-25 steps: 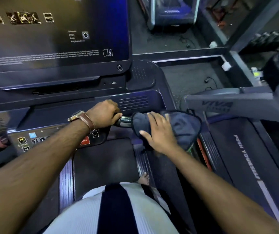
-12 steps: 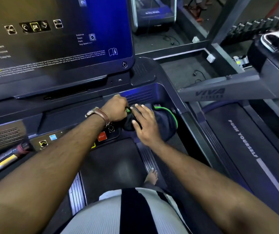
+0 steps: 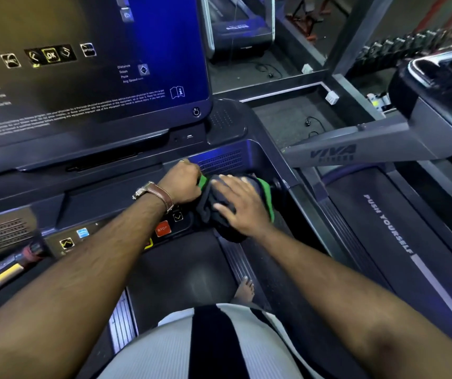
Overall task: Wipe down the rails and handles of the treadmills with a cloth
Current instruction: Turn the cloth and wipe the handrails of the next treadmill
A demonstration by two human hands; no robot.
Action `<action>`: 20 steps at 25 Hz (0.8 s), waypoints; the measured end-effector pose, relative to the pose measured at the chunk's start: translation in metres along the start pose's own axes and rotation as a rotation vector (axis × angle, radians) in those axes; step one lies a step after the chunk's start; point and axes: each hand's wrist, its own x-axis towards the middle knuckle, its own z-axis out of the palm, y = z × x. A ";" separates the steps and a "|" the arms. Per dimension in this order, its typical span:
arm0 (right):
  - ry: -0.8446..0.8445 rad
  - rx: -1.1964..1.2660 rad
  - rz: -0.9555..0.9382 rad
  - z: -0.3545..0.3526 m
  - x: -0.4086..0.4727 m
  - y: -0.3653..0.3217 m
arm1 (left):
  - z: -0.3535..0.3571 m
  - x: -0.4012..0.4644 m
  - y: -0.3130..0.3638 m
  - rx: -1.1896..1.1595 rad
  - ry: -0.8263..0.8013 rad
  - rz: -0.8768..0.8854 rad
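Head view puts the cloth [image 3: 211,206], dark with a green edge, bunched over the short front handle of the treadmill, just right of the control strip and below the blue-lit vent. My right hand [image 3: 242,205] lies flat on top of it, fingers spread, pressing the fabric down and around the handle rather than closing on it. My left hand [image 3: 183,184] is clenched right beside it, touching the cloth's left edge; I judge it grips the bare inner stretch of that handle, though the bar itself is hidden under the fist. A watch with a brown strap [image 3: 159,195] sits on that wrist. Just below are the red STOP button [image 3: 162,228] and the arrow keys, and above them the big console screen [image 3: 88,58] with its menu lit. To the right, well apart, the grey arm of the neighbouring treadmill [image 3: 356,149] and its belt marked PUSH YOURSELF look untouched by the cloth now. As I read it, the work is partway through: this one handle is in hand, while the handle with the red tip [image 3: 14,265] at far left, the side rails and the other machines remain.
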 end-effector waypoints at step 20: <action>0.195 -0.045 0.178 0.041 0.021 -0.029 | 0.008 0.008 -0.006 -0.024 0.008 -0.036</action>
